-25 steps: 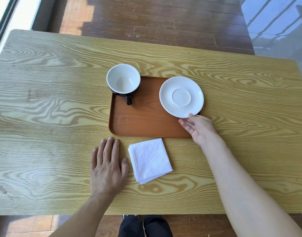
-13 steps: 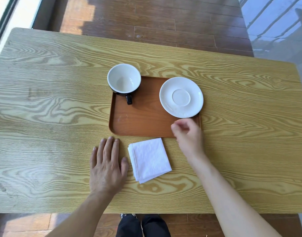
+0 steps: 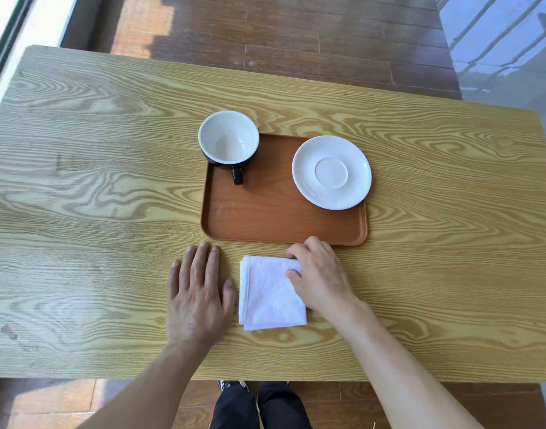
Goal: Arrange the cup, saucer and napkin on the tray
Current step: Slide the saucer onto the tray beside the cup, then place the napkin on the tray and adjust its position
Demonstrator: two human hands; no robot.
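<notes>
Both hands low: right hand [image 3: 319, 274] grip pinches napkin [image 3: 270, 298] corner; left hand [image 3: 197, 292] lies flat, fingers spread.

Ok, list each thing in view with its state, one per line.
cup: upright, empty, on the tray's far left corner, handle toward the person
saucer: flat, empty, overhanging the tray's right edge
napkin: folded, on the table, not on the tray
tray: flat on the table
left hand: flat on the table, holding nothing
right hand: fingers closing on the napkin's corner
</notes>
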